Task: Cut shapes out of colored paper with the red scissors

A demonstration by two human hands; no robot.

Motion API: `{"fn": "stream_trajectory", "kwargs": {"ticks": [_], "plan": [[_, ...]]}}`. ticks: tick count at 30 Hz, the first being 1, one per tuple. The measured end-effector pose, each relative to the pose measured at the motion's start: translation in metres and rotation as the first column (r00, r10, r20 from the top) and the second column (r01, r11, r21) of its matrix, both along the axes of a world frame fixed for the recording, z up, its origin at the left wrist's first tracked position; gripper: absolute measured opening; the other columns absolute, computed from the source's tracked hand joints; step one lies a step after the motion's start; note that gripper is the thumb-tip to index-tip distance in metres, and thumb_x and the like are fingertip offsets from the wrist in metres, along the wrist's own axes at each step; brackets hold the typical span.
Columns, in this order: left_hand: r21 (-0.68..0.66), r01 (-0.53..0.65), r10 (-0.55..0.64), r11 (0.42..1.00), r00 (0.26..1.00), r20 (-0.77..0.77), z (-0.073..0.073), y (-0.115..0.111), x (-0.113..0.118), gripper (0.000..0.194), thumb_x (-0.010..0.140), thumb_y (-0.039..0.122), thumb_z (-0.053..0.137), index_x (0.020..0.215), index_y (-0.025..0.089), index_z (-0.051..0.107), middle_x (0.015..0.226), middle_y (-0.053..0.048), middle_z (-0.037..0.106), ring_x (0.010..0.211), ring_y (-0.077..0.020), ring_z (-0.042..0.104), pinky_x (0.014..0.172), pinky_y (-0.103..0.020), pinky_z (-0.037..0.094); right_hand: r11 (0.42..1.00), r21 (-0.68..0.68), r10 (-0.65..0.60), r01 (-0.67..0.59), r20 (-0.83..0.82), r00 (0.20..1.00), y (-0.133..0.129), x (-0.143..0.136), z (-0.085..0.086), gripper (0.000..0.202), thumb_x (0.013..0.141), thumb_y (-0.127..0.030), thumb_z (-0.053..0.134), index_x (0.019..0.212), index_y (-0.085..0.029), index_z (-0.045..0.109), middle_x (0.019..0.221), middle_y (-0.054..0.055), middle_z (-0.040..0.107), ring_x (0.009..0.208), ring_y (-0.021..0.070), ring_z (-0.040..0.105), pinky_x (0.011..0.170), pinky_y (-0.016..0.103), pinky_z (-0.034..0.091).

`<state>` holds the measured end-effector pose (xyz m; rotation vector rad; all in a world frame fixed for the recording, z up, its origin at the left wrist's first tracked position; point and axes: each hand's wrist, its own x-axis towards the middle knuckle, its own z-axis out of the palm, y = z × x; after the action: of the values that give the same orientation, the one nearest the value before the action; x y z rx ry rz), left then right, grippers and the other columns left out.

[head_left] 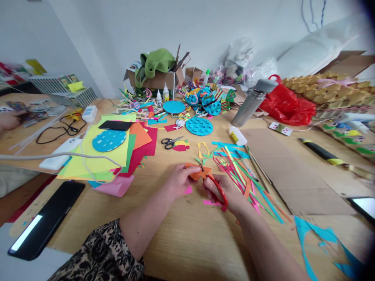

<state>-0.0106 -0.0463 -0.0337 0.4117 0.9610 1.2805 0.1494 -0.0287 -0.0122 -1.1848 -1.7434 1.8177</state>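
In the middle of the wooden table, my left hand (pixel 182 178) pinches a small piece of orange paper (pixel 195 174). My right hand (pixel 225 191) is wrapped round the red handles of a pair of scissors (pixel 220 190), whose blades lie at the orange paper. Part of the blades is hidden by the paper and my fingers. Small pink paper scraps (pixel 211 203) lie beneath my hands. Just beyond them are a yellow paper cut-out frame (pixel 202 150), black-handled scissors (pixel 168 143) and red and yellow paper shapes (pixel 181 147).
Coloured paper strips (pixel 240 171) and a cardboard sheet (pixel 293 175) lie to the right. Stacked coloured sheets (pixel 84 164) and phones (pixel 47 222) are at left. A steel bottle (pixel 249 103), glue bottle (pixel 238 136) and blue discs (pixel 199 126) stand or lie farther back. Another person's hand (pixel 10 120) shows far left.
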Motion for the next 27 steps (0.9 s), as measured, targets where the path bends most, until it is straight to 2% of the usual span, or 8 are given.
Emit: {"fn": "stream_trajectory", "kwargs": {"ticks": [5,21,27], "plan": [[0.007,0.023,-0.022,1.0,0.999,-0.036,0.002,0.0,-0.001,0.025,0.054,0.024,0.082,0.072,0.011,0.072,0.066,-0.004,0.067,0.062,-0.013,0.057,0.059,-0.026,0.038,1.0,0.004,0.019,-0.019,0.004,1.0,0.0,0.0,0.003,0.054,0.069,-0.07,0.069,0.069,-0.017,0.055,0.049,-0.003,0.052,0.043,0.0093,0.043,0.043,0.022,0.03],[0.017,0.096,-0.095,0.995,0.994,-0.047,0.007,-0.003,-0.005,0.019,0.055,0.022,0.08,0.068,0.012,0.069,0.069,-0.004,0.066,0.066,-0.0141,0.059,0.067,-0.028,0.043,0.993,0.034,0.108,-0.109,0.032,0.994,0.002,0.006,0.013,0.054,0.068,-0.067,0.073,0.065,-0.018,0.051,0.053,-0.001,0.055,0.046,0.0099,0.047,0.043,0.021,0.033],[0.008,0.112,-0.111,0.994,0.992,-0.062,0.008,-0.003,-0.006,0.02,0.054,0.022,0.08,0.066,0.012,0.068,0.068,-0.004,0.066,0.066,-0.0143,0.058,0.067,-0.028,0.042,0.994,0.02,0.104,-0.105,0.04,0.994,0.001,0.007,0.014,0.053,0.069,-0.068,0.072,0.064,-0.02,0.049,0.049,-0.003,0.052,0.038,0.008,0.042,0.038,0.022,0.03]]}}
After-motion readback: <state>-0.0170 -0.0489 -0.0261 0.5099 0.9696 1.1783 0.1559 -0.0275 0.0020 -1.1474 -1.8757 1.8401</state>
